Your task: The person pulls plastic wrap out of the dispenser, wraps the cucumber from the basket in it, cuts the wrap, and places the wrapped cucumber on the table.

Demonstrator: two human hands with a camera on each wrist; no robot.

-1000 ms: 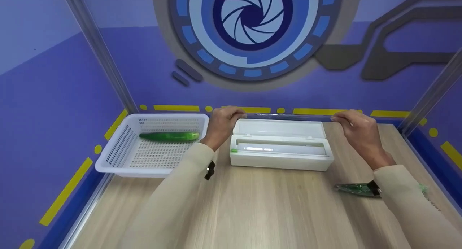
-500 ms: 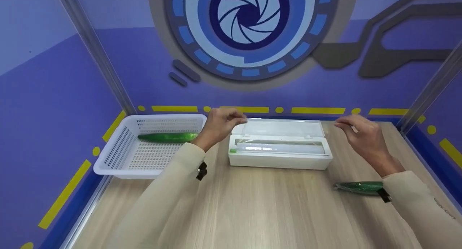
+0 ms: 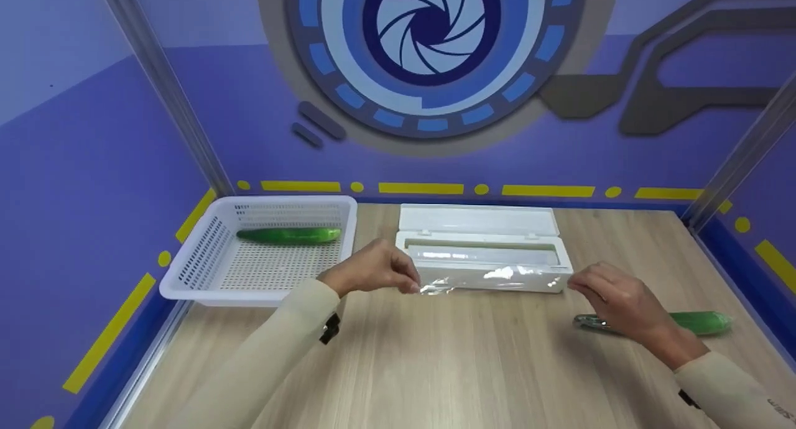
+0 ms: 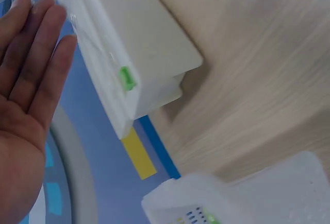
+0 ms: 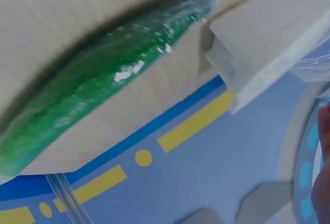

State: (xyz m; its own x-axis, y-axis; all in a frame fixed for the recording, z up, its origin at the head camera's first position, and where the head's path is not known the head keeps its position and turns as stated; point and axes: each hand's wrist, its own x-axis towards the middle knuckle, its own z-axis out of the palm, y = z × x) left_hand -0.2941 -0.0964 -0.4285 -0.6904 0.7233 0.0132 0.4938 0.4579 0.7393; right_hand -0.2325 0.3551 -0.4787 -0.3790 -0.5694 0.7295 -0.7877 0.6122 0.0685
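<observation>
Between my two hands stretches a sheet of clear cling film (image 3: pixel 507 273), in front of the white cling film box (image 3: pixel 479 220). My left hand (image 3: pixel 378 268) pinches the film's left corner between thumb and fingertips; its fingers (image 4: pixel 41 54) show against the film in the left wrist view. At the other corner, my right hand (image 3: pixel 615 297) pinches the film. The box's lid is tipped back, and a film roll (image 3: pixel 482 255) lies inside. Beneath my right wrist lies a film-wrapped cucumber (image 5: pixel 103 74), partly hidden by the hand in the head view.
A white perforated basket (image 3: pixel 171 287) stands at the left, holding another cucumber (image 3: pixel 289 235). Behind the box rises a blue patterned wall (image 3: pixel 435 168). Side walls with metal posts bound the wooden table (image 3: pixel 460 367).
Both hands have come down and toward me from behind the box lid, bringing the film over the box to its front. The box, basket and cucumbers have stayed put.
</observation>
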